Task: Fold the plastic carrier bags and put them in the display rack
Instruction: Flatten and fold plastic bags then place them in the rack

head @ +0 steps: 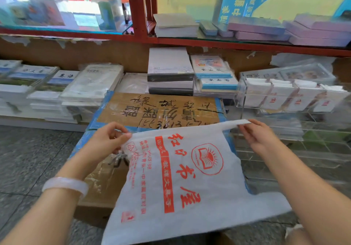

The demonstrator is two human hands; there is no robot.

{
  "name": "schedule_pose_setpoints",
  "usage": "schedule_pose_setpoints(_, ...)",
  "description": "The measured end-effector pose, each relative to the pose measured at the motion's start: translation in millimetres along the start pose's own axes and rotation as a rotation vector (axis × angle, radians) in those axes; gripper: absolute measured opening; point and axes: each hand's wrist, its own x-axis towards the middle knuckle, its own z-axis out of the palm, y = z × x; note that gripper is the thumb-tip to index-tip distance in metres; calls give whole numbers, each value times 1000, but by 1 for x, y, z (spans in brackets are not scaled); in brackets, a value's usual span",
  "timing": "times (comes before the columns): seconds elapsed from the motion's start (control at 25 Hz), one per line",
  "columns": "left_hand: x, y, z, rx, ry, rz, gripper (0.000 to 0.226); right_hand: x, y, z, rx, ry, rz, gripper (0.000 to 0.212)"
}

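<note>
left hand (pixel 112 140) and right hand (pixel 256 136) pinch the unfolded carrier bag (pixel 180 178) taut; folding it comes next, then the display rack (pixel 284 100).

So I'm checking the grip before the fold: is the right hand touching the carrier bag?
Touching. The head view shows the right hand pinching the carrier bag at its far handle corner.

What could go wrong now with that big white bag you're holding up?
The carrier bag is thin and held only by pinches at its top: the left hand on one corner, the right hand on a handle strip. It might slip free or fold crooked. Its bottom edge hangs loose past the cardboard box, so it may drag or crease. The clear display rack already looks packed with folded bags, so a bulky fold may not fit.
</note>
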Motion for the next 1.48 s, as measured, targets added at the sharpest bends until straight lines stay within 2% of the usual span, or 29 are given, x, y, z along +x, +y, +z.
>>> schedule_pose_setpoints(0.04, 3, -3, 4, 1, -25, -11, 5, -3, 1, 3, 5, -3, -15, 43)
schedule_pose_setpoints(0.08, 5, -7, 6, -8, -26, -19, 10, -10, 0, 8, -142, 6, -102, 52)
schedule_pose_setpoints(0.16, 10, -15, 8, -29, 21, -41, 15, -41, 4, 22, -709, -72, -511, 52)
schedule_pose_setpoints(0.2, 12, -17, 9, -38, 52, -56, 15, -61, 13, 30, -908, -226, -736, 47)
schedule_pose_setpoints(0.24, 13, -19, 10, -48, 77, -73, 14, -85, 26, 36, -1065, -479, -875, 45)
schedule_pose_setpoints(0.32, 17, -24, 9, -80, 102, -97, 14, -129, 64, 45, -1332, -1013, -995, 59)
schedule_pose_setpoints(0.36, 19, -26, 9, -96, 104, -107, 15, -143, 87, 47, -1446, -1200, -1062, 70)
schedule_pose_setpoints(0.44, 22, -30, 6, -87, 91, -120, 19, -155, 126, 47, -1599, -1352, -1153, 77)
schedule_pose_setpoints(0.52, 23, -33, 4, -70, 76, -118, 22, -147, 146, 46, -1602, -1325, -1212, 62)
schedule_pose_setpoints(0.56, 25, -34, 4, -79, 91, -117, 22, -143, 147, 45, -1532, -1241, -1304, 47)
schedule_pose_setpoints(0.6, 27, -36, 3, -104, 126, -113, 22, -137, 145, 44, -1453, -1168, -1314, 36)
schedule_pose_setpoints(0.72, 33, -38, -3, -198, 314, -119, 17, -133, 133, 33, -1094, -1141, -1020, 26)
schedule_pose_setpoints(0.8, 38, -43, -6, -223, 424, -128, 18, -138, 126, 26, -1043, -1168, -815, 31)
schedule_pose_setpoints(0.88, 40, -47, -5, -222, 500, -156, 16, -144, 119, 24, -1124, -1211, -819, 41)
schedule_pose_setpoints(0.92, 41, -45, -4, -247, 528, -174, 14, -146, 116, 26, -1231, -1270, -845, 47)
schedule_pose_setpoints(1.0, 41, -39, -4, -278, 558, -185, 24, -150, 113, 33, -1458, -1464, -825, 51)
schedule_pose_setpoints(1.04, 39, -35, -3, -202, 568, -143, 27, -150, 116, 37, -1542, -1506, -860, 50)
schedule_pose_setpoints(1.08, 35, -30, -2, -63, 579, -63, 28, -148, 118, 41, -1616, -1461, -974, 49)
schedule_pose_setpoints(1.12, 30, -28, 0, 99, 574, 32, 27, -145, 121, 45, -1675, -1328, -1102, 46)
schedule_pose_setpoints(1.16, 23, -28, 4, 252, 542, 124, 25, -143, 121, 50, -1773, -1146, -1143, 48)
schedule_pose_setpoints(1.2, 17, -29, 8, 387, 479, 182, 24, -140, 120, 56, -1830, -1012, -1081, 58)
schedule_pose_setpoints(1.24, 12, -33, 13, 505, 395, 191, 24, -134, 122, 61, -1808, -974, -1025, 72)
schedule_pose_setpoints(1.32, 7, -47, 24, 739, 157, 109, 37, -133, 129, 63, -1851, -1019, -772, 87)
schedule_pose_setpoints(1.4, 7, -60, 30, 972, -46, 38, 56, -145, 130, 67, -1866, -1027, -671, 88)
schedule_pose_setpoints(1.48, 8, -65, 32, 1037, -140, -5, 62, -153, 120, 74, -1839, -976, -686, 77)
